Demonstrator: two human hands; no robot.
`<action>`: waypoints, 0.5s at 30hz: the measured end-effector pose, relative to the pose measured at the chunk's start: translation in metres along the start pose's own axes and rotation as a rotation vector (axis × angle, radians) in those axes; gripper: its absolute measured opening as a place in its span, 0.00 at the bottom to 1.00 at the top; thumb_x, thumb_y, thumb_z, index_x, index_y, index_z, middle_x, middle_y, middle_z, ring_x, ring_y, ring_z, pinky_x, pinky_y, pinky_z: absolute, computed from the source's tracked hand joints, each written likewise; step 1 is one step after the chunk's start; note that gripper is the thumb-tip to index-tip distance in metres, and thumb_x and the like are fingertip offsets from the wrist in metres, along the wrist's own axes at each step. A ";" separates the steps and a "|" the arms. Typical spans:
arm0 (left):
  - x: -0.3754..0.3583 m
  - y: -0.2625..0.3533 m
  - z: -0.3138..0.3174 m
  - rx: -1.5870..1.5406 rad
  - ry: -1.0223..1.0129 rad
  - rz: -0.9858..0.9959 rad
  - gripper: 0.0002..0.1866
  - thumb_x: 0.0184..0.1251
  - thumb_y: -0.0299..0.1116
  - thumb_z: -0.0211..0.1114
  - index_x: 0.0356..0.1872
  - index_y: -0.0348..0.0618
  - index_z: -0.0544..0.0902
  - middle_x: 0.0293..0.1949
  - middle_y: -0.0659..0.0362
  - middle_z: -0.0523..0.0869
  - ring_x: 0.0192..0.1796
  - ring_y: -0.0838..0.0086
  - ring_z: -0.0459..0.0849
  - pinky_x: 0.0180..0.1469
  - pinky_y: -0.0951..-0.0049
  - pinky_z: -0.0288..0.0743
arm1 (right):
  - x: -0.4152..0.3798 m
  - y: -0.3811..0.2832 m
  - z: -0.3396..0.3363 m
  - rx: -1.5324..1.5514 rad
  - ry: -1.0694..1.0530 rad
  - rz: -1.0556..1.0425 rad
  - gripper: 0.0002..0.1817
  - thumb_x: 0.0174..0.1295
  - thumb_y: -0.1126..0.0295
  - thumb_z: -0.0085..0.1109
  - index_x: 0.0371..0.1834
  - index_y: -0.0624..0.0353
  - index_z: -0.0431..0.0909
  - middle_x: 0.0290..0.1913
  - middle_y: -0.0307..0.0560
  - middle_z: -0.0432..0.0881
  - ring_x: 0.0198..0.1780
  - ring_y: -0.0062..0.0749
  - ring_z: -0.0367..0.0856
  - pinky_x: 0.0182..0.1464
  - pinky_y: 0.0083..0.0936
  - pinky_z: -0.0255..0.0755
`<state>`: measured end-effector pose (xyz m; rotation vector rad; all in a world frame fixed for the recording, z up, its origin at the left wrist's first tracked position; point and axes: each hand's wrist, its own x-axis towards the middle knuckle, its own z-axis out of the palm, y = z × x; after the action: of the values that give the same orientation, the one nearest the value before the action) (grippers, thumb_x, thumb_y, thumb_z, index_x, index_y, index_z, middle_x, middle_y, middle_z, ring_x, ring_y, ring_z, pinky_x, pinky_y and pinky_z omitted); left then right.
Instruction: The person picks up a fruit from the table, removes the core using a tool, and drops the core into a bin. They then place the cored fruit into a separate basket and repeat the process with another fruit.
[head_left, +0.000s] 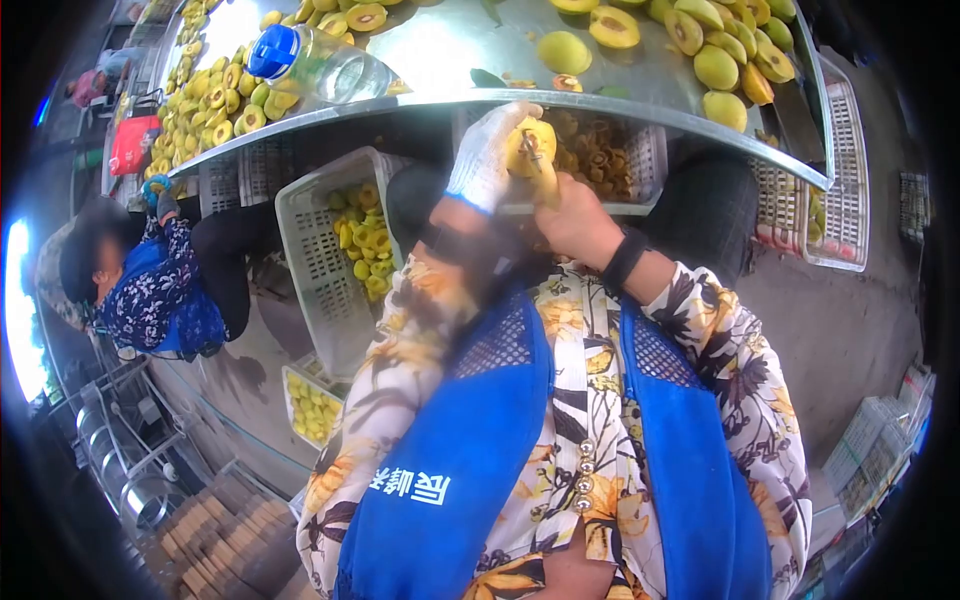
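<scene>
My left hand, in a white glove with a blue cuff, is closed around a yellow peach at the front edge of the metal table. My bare right hand, with a black band at the wrist, grips a small pitting tool by its yellowish handle. The tool's dark metal end overlaps the fruit's face; how deep it sits I cannot tell. Below the hands, a white crate holds brown pits and scraps.
Whole and halved peaches lie on the table. A clear bottle with a blue cap lies near its edge. A white crate of yellow halves stands at my left. Another person sits further left. Stacked crates stand right.
</scene>
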<state>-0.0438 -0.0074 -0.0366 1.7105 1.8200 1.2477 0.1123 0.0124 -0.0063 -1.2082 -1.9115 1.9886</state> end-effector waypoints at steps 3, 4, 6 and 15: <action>-0.002 0.011 0.004 -0.252 0.226 -0.075 0.11 0.64 0.32 0.57 0.41 0.33 0.77 0.31 0.56 0.81 0.34 0.74 0.80 0.38 0.75 0.76 | 0.000 -0.003 0.000 0.196 -0.066 0.163 0.07 0.55 0.73 0.48 0.35 0.64 0.68 0.19 0.43 0.72 0.12 0.23 0.67 0.13 0.21 0.61; -0.002 0.036 0.006 -0.582 0.317 -0.285 0.11 0.64 0.32 0.57 0.41 0.34 0.76 0.31 0.56 0.81 0.32 0.74 0.80 0.37 0.75 0.76 | -0.001 -0.003 0.003 0.228 -0.066 0.167 0.07 0.55 0.72 0.48 0.36 0.64 0.68 0.19 0.43 0.72 0.11 0.22 0.67 0.13 0.21 0.61; -0.002 0.047 0.011 -0.929 0.434 -0.549 0.11 0.65 0.34 0.57 0.40 0.35 0.76 0.29 0.56 0.80 0.30 0.75 0.79 0.33 0.76 0.76 | -0.001 -0.002 0.013 0.291 -0.073 0.174 0.08 0.55 0.72 0.49 0.36 0.63 0.68 0.20 0.43 0.72 0.11 0.22 0.67 0.13 0.21 0.61; 0.009 0.038 0.008 -1.296 0.382 -0.942 0.13 0.61 0.38 0.61 0.34 0.36 0.77 0.27 0.56 0.80 0.26 0.76 0.78 0.27 0.77 0.73 | 0.007 0.031 0.034 -0.109 0.279 -0.193 0.11 0.53 0.72 0.50 0.38 0.66 0.68 0.22 0.47 0.75 0.17 0.28 0.73 0.20 0.24 0.68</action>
<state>-0.0162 -0.0007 -0.0092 -0.0821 1.1047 1.6605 0.1000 -0.0163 -0.0413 -1.2008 -1.9318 1.5496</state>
